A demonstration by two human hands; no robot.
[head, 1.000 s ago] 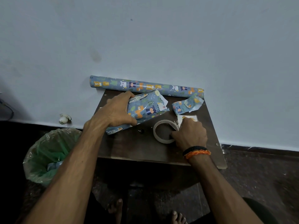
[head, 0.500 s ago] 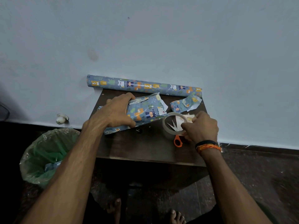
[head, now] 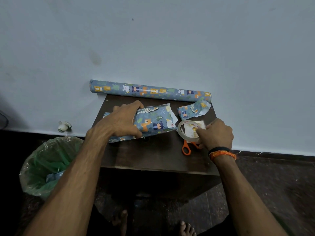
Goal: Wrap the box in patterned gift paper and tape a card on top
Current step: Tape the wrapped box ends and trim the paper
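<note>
Wrapped box (head: 153, 120): counter's far-left part, long axis left–right, pinned under left hand (head: 123, 120). Tape roll (head: 185, 132): just off its right end, gripped by right hand (head: 215, 134), over the card (head: 193, 129).

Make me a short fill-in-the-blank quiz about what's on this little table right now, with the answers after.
1. The left hand presses down on the wrapped ____.
2. The right hand holds the roll of ____.
3. The scissors have ____ handles.
4. The paper roll lies against the ____.

Answers: box; tape; orange; wall
</note>
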